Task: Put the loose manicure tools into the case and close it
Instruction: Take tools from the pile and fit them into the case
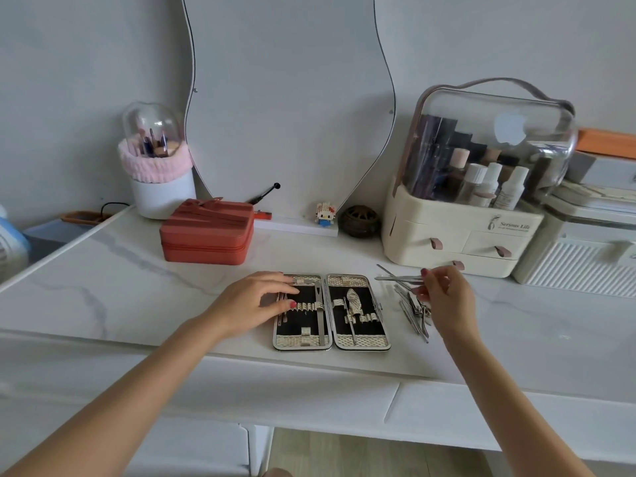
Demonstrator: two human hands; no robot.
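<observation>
With her left hand (265,297) flat and empty on the open case (332,313), her right hand (442,294) pinches tweezers (399,278) by one end, so they may slip onto the loose pile (414,313).

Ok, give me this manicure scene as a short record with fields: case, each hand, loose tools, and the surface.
case: open silver-edged manicure case with black lining, lying flat, a few tools already strapped in
left hand: left hand resting flat on the case's left half, holding nothing
right hand: right hand pinching a slim metal tool, raised above the pile
loose tools: pile of steel manicure tools on the table right of the case, apart from it
surface: white marble-look table
task state: case not yet closed
</observation>
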